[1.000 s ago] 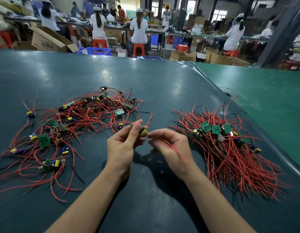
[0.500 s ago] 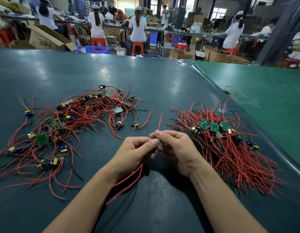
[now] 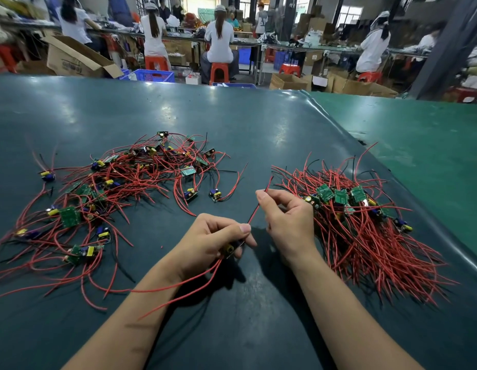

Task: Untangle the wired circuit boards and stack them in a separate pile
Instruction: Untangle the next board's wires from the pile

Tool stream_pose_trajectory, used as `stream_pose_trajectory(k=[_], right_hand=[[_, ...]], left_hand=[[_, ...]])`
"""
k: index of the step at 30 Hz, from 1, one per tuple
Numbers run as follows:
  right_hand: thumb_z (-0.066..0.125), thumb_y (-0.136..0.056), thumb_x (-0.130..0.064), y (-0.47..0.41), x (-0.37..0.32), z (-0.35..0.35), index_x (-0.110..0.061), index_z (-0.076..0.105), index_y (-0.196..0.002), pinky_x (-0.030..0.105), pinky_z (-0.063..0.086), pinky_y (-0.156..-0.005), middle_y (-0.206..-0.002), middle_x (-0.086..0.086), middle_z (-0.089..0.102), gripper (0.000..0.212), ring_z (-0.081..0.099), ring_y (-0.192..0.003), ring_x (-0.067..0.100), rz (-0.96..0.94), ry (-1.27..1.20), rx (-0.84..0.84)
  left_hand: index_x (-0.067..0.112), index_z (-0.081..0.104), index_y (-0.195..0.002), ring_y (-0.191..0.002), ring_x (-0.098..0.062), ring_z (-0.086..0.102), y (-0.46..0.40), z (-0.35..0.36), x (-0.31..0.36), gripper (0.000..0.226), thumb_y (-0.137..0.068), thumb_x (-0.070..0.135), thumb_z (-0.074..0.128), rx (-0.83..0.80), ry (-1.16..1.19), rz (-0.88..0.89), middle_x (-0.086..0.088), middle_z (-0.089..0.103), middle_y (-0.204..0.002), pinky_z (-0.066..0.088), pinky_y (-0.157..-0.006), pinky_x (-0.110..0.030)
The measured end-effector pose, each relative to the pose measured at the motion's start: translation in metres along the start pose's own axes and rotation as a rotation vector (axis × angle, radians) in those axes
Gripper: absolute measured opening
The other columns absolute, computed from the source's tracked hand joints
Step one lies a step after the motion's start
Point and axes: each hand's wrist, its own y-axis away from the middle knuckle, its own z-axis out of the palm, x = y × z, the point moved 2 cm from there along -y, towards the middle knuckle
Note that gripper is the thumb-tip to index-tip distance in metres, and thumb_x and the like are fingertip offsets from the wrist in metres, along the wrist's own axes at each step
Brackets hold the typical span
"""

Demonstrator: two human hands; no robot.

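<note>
Head view: left hand (image 3: 213, 243) curls around a small circuit board (image 3: 228, 248), its red wires trailing below; right hand (image 3: 286, 218) pinches one red wire (image 3: 254, 210) taut between them. Tangled heap (image 3: 109, 198) lies left, sorted pile (image 3: 360, 222) right beside the mat edge (image 3: 408, 193); bare mat (image 3: 245, 316) shows between the forearms.

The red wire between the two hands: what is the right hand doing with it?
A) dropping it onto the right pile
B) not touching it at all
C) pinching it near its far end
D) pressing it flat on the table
C: the right hand pinches the red wire near its far end, held above the table, while the left hand grips the small board it runs from.
</note>
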Motion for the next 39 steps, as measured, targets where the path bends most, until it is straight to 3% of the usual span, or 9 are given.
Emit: stream_pose_trajectory(k=[8,12,17,21,23,25,30,36,39], right_hand=[[0.066,-0.091,-0.006,-0.004,-0.001,0.001,-0.031,0.071,-0.091,0.016,0.049,-0.070,-0.090,-0.005,0.072,0.025,0.059,-0.075,0.011,-0.128,0.041,0.080],[0.061,-0.093,-0.003,-0.005,-0.002,0.000,-0.015,0.072,-0.112,0.022,0.047,-0.073,-0.092,0.011,0.070,0.025,0.062,-0.077,0.026,-0.197,0.084,0.109],[0.062,-0.093,-0.003,-0.004,-0.003,-0.002,-0.025,0.074,-0.097,0.027,0.042,-0.064,-0.075,0.002,0.062,0.026,0.051,-0.063,0.019,-0.216,0.025,0.138],[0.062,-0.096,-0.011,-0.003,-0.006,-0.004,-0.023,0.064,-0.123,0.025,0.043,-0.060,-0.081,0.004,0.061,0.030,0.051,-0.062,0.011,-0.218,0.004,0.139],[0.061,-0.096,-0.017,-0.004,-0.005,-0.002,-0.021,0.054,-0.137,0.027,0.042,-0.058,-0.081,0.006,0.063,0.041,0.051,-0.058,0.009,-0.074,-0.038,0.090],[0.064,-0.094,-0.013,0.002,-0.006,0.002,-0.019,0.061,-0.128,0.027,0.042,-0.055,-0.079,0.005,0.065,0.035,0.051,-0.056,0.012,-0.032,0.044,-0.038],[0.062,-0.091,0.004,0.027,-0.007,0.023,-0.030,0.062,-0.118,0.017,0.044,-0.042,-0.069,-0.016,0.064,0.044,0.048,-0.043,0.004,0.007,-0.040,-0.539],[0.065,-0.091,-0.004,0.026,-0.010,0.024,-0.004,0.072,-0.106,0.024,0.046,-0.041,-0.085,0.018,0.070,0.017,0.053,-0.049,0.016,-0.002,-0.082,-0.444],[0.060,-0.095,-0.006,0.022,-0.010,0.021,-0.003,0.073,-0.094,0.020,0.042,-0.038,-0.069,0.004,0.066,0.013,0.053,-0.048,0.011,0.099,-0.232,-0.360]], left_hand=[[0.010,0.075,-0.065,-0.042,-0.008,0.042,0.001,-0.002,0.003,0.028,-0.083,0.027,0.061,-0.039,0.008,-0.025,-0.004,0.053,-0.049,0.033,-0.046,-0.015],[0.008,0.073,-0.061,-0.038,-0.006,0.040,0.002,-0.005,0.006,0.027,-0.080,0.022,0.059,-0.042,0.066,-0.030,-0.006,0.049,-0.046,0.030,-0.042,-0.012],[0.009,0.073,-0.061,-0.038,-0.009,0.032,0.002,-0.007,0.005,0.028,-0.079,0.025,0.058,-0.041,0.143,-0.093,-0.004,0.045,-0.045,0.026,-0.039,-0.017],[0.008,0.074,-0.066,-0.035,-0.005,0.026,-0.004,-0.012,0.003,0.022,-0.076,0.027,0.070,0.122,0.317,-0.137,0.000,0.044,-0.050,0.021,-0.034,-0.014],[0.011,0.075,-0.069,-0.034,-0.002,0.030,-0.009,-0.015,0.003,0.030,-0.079,0.036,0.063,0.296,0.480,-0.095,0.001,0.049,-0.056,0.026,-0.032,-0.013],[0.015,0.076,-0.069,-0.037,-0.002,0.039,-0.012,-0.018,0.004,0.033,-0.080,0.041,0.060,0.438,0.604,-0.021,0.002,0.056,-0.060,0.036,-0.035,-0.015],[0.005,0.066,-0.080,-0.051,-0.011,0.064,-0.014,-0.015,0.003,0.030,-0.077,0.035,0.060,0.543,0.725,0.085,-0.006,0.068,-0.065,0.055,-0.051,-0.022],[0.005,0.068,-0.076,-0.037,-0.008,0.052,-0.010,-0.016,-0.006,0.032,-0.089,0.034,0.062,0.804,0.072,0.164,0.000,0.062,-0.049,0.043,-0.041,-0.017],[0.002,0.070,-0.079,-0.042,-0.012,0.056,-0.010,-0.009,-0.005,0.037,-0.086,0.038,0.062,0.695,0.016,0.191,-0.003,0.069,-0.061,0.045,-0.043,-0.019]])
